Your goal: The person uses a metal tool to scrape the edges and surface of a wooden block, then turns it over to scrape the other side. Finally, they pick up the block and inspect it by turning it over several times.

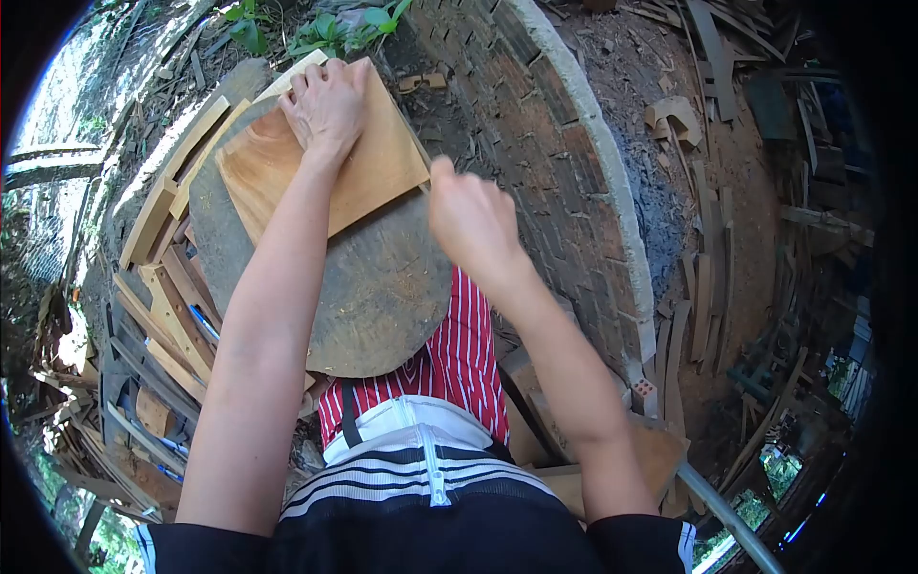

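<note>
You're outdoors in a woodworking yard, bare dirt all around and green leaves [325,29] at the far edge. On the left, a heap of cut wooden slats [167,316] is stacked on the ground just beside the round wooden block [382,297] that serves as your counter. On that block lies a square wooden board [382,167], tilted cornerwise, covering the far part of the top. Your left hand [327,103] is pressed flat on the board's far corner, fingers together and spread over the wood, pinning it down. Moving right, your right hand [470,218] hovers by the board's right corner, fingers curled in together; whether it grips anything, you cannot tell. Further right curves a brick wall [564,143] with a pale rim, and beyond it more scrap planks [703,277] lie scattered on the dirt.
</note>
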### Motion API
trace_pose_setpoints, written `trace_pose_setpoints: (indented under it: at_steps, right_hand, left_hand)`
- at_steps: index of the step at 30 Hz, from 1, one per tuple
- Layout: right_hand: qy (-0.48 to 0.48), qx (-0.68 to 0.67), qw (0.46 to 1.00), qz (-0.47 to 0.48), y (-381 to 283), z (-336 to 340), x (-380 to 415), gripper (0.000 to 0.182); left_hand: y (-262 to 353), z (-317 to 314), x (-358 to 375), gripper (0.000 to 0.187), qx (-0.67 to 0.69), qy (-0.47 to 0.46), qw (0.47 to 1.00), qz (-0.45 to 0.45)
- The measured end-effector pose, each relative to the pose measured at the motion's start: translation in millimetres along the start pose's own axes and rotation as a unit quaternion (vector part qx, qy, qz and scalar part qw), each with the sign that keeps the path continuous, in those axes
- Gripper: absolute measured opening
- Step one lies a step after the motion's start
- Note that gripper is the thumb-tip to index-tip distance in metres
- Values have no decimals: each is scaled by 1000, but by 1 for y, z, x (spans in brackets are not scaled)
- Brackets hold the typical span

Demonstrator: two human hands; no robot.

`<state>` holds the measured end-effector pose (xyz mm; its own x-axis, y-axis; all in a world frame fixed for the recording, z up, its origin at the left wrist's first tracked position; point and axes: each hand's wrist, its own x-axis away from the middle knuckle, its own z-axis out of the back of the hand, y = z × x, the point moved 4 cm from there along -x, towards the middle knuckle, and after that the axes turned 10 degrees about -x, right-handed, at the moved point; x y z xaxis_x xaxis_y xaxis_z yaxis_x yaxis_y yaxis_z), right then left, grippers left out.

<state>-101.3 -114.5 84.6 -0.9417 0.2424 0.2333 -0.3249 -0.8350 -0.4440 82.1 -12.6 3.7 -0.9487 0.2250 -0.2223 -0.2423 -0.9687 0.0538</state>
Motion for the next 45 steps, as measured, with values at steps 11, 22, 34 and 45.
trace_pose_setpoints:
  at_steps: [11,22,34,45]
  right_hand:
    - [-3,31,999,13,-4,6,12,9]
    - [-5,16,1000,-2,7,11,30,9]
    - [-13,4,1000,5,11,1,20,12]
    - [13,-41,999,27,7,-9,4,9]
  left_hand:
    - [1,0,-2,52,13,44,999,-7]
    - [0,-2,3,51,0,20,1000,1]
    - [-3,-3,3,53,1,-12,1000,7]
    - [0,4,2,54,1,-10,1000,-4]
